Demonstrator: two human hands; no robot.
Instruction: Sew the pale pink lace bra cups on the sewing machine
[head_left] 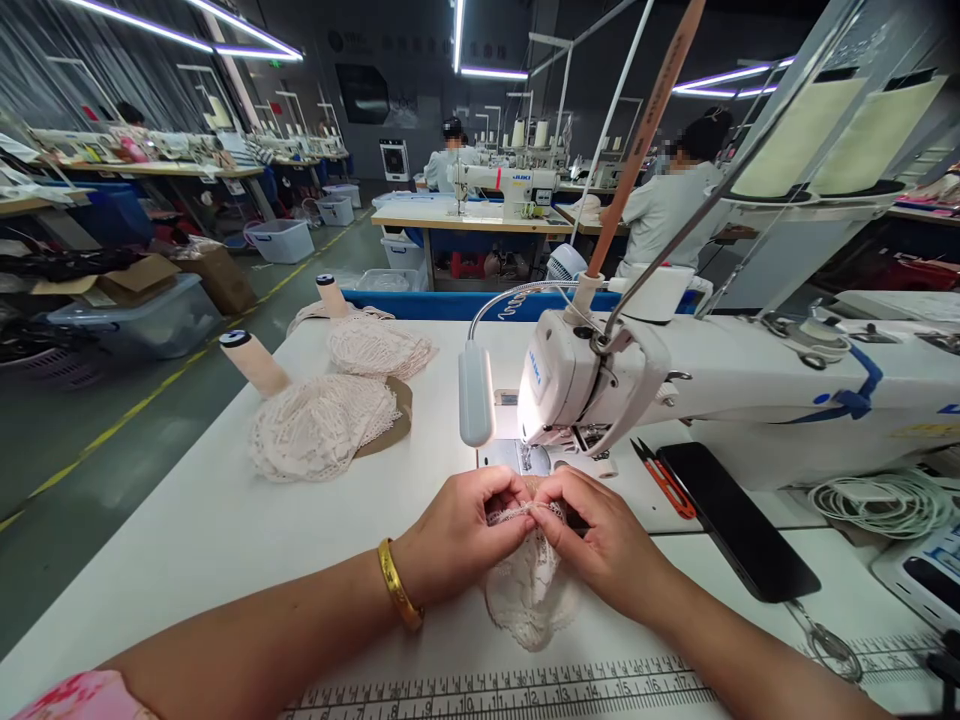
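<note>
A small piece of cream lace [529, 590] lies on the white table in front of the white sewing machine [592, 385]. My left hand [461, 535], with a gold bangle at the wrist, pinches the lace's upper edge from the left. From the right, my right hand [600, 540] pinches the same edge, fingertips meeting the left hand's just below the needle area. The lower part of the lace hangs toward me between both hands.
Two heaps of lace [319, 425] with thread cones [255, 362] sit at the left back of the table. Red snips [664, 480] and a black phone [739, 520] lie right of the machine; coiled cable [885, 500] is further right. Other people work at distant machines.
</note>
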